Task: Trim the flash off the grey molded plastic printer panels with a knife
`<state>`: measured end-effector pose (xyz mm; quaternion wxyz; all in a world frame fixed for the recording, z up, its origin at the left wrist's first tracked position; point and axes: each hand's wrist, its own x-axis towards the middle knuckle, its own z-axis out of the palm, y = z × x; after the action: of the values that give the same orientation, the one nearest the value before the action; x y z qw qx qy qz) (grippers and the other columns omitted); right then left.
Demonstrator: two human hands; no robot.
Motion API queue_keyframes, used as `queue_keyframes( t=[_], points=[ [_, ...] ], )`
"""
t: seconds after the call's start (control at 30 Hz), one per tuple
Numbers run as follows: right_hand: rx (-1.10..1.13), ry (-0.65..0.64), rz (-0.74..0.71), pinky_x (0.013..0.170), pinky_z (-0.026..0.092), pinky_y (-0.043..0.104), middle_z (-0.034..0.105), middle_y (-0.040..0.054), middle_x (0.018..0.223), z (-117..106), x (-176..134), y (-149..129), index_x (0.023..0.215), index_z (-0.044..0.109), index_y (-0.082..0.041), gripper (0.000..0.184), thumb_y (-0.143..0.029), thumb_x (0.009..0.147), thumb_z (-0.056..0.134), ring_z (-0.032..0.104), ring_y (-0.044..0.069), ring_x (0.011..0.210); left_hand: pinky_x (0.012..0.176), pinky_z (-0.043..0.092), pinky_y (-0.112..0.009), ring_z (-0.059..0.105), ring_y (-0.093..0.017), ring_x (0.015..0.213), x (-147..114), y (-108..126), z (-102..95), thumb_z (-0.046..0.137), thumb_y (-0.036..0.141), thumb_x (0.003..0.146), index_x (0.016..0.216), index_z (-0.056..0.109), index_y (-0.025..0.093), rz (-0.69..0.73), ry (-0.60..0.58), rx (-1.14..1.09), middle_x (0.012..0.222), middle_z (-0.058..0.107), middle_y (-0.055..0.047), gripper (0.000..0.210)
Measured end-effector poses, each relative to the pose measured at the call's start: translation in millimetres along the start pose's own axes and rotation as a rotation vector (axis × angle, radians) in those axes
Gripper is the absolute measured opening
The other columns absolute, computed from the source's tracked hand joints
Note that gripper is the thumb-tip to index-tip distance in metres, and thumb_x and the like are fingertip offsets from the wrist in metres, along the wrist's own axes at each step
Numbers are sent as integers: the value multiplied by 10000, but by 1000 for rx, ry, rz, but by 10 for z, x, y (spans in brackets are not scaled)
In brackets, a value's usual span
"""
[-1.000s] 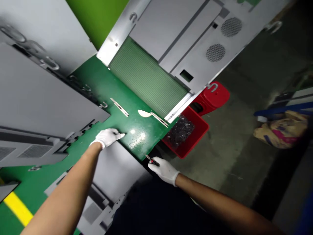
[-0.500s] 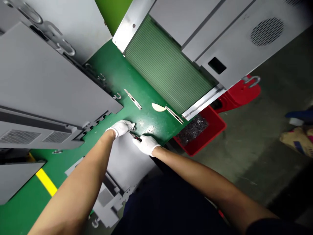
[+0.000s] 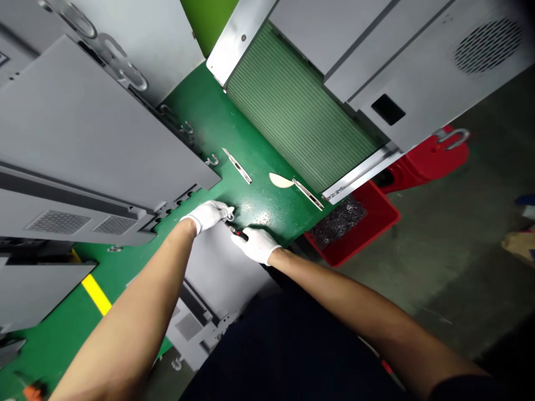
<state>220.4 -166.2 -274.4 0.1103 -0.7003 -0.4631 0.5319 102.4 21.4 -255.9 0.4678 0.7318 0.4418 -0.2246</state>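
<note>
My left hand (image 3: 208, 216), in a white glove, is closed at the far edge of a grey moulded panel (image 3: 219, 264). Its fingertips pinch a small curled grey hook (image 3: 229, 216) at that edge. In my right hand (image 3: 258, 245), also gloved, are what look like red-handled nippers (image 3: 238, 232). Their metal head points at the panel edge beside the hook, but the jaws are too small to make out. The panel lies close in front of my body, partly hidden by my left forearm and dark clothing.
Two slim metal knives (image 3: 237, 166) (image 3: 308, 194) and a cream half-round piece (image 3: 281, 180) lie on the green tabletop (image 3: 254, 203). Stacked grey panels (image 3: 100, 133) stand left. A green ribbed conveyor belt (image 3: 301, 111) is ahead. A red bin (image 3: 387, 214) holds dark scraps, right.
The view has shifted, so the surroundings appear farther right. Both hands stay at the panel's edge; the right hand and nippers sit slightly farther from the left fingertips.
</note>
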Motion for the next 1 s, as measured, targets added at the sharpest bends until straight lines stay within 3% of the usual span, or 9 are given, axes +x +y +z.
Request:
queue_keyframes(
  t=[0.4, 0.63, 0.83, 1.0],
  points=[
    [-23, 56, -70, 703, 407, 300, 724, 99, 1029, 54, -95, -102, 1046, 647, -217, 592, -699, 975, 310, 668, 229, 893, 709, 450, -302, 579, -183, 696, -283, 132, -29, 614, 674, 769, 807, 757, 200, -34, 61, 16, 772, 728, -37, 497],
    [-148, 60, -100, 746, 466, 371, 730, 145, 986, 7, -108, -165, 1039, 642, -204, 710, -710, 977, 148, 697, 281, 882, 706, 468, -300, 594, -181, 691, -334, 137, -12, 637, 663, 761, 795, 765, 209, -17, 74, -17, 783, 747, -43, 474],
    [-120, 108, 57, 770, 504, 432, 734, 197, 964, 106, -116, -332, 1017, 669, -146, 764, -684, 986, 129, 712, 334, 903, 723, 499, -315, 619, -188, 711, -334, 162, -14, 731, 636, 683, 794, 762, 175, -50, 73, -143, 802, 758, -77, 475],
    [-228, 102, -40, 810, 489, 424, 721, 252, 900, 45, -69, -304, 1024, 683, -57, 827, -689, 985, 150, 711, 335, 897, 729, 515, -319, 646, -199, 737, -288, 136, -34, 812, 578, 608, 834, 768, 173, -54, 57, -201, 820, 765, -75, 466]
  ],
)
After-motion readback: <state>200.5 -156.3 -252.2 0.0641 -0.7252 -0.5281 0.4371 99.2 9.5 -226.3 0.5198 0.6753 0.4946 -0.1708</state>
